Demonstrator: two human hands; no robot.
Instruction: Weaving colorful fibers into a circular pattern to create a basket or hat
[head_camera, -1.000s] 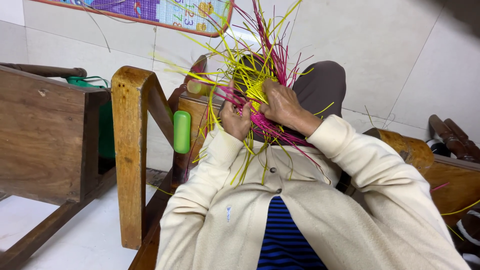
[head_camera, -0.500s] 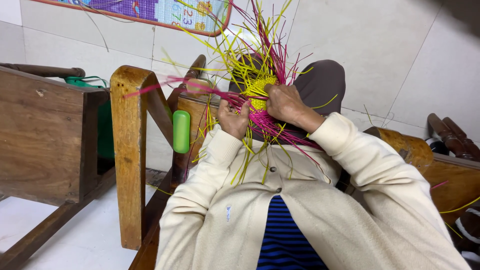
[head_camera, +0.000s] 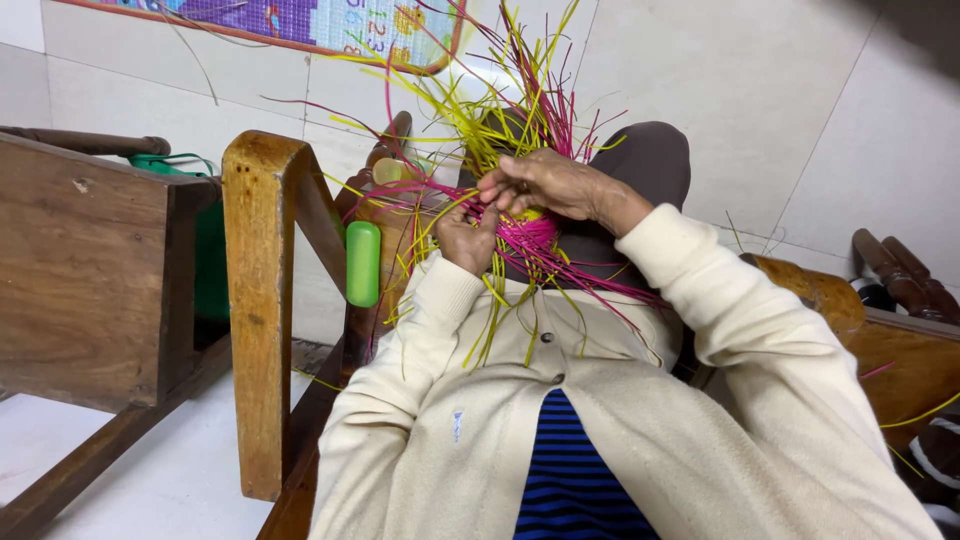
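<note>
A wooden chair frame (head_camera: 262, 300) stands left of the left hand (head_camera: 466, 238), which grips the pink and yellow woven piece (head_camera: 525, 232) on the lap. The right hand (head_camera: 545, 185), just above, pinches a strand (head_camera: 425, 190). Loose strands could slip and unravel if either grip slackens.

The strips (head_camera: 500, 130) around the fingers (head_camera: 495, 188) look like thin smooth plastic, pink and yellow, a little glossy. Below the fingers, the cardigan (head_camera: 640, 420) is soft matt knitted cloth. Left of the fingers, the chair arm (head_camera: 262, 300) is worn varnished wood, and the green tube (head_camera: 363, 264) is smooth plastic.
</note>
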